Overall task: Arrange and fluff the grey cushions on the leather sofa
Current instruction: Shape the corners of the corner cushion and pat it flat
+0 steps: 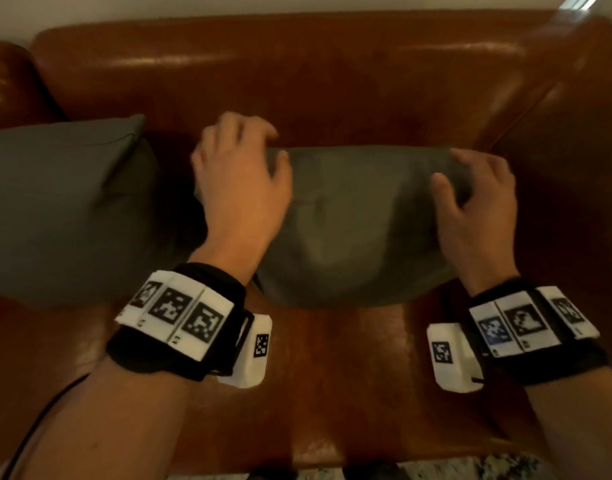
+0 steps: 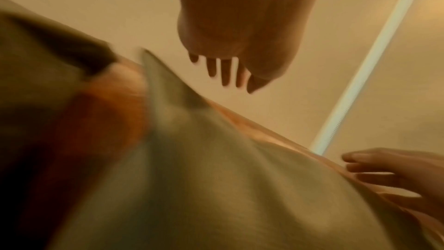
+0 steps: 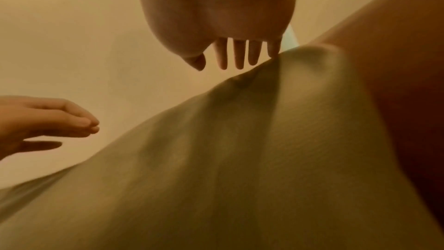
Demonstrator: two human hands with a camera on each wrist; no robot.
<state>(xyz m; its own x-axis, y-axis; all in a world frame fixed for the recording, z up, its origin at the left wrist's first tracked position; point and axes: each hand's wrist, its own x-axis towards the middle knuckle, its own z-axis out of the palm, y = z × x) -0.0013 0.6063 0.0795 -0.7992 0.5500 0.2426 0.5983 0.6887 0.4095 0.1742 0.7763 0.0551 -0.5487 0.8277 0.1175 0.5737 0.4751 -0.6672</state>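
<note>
The middle cushion (image 1: 353,223) stands on the sofa (image 1: 332,81) seat, leaning toward the backrest, its long axis running left to right, with 1 hand at each top corner. The left hand (image 1: 238,178) and right hand (image 1: 481,206) are both spread, fingers relaxed, gripping nothing; whether they touch the fabric is unclear. A second cushion (image 1: 62,202) lies just beside it, to the left.

On the sofa (image 1: 332,358) seat two cushions lie side by side — the left cushion (image 1: 55,209) leans toward the backrest, the middle cushion (image 1: 349,230) lies just to its right. The left hand (image 1: 238,181) is at the middle cushion's left end and the right hand (image 1: 477,206) at its right end — the backrest is behind both.
</note>
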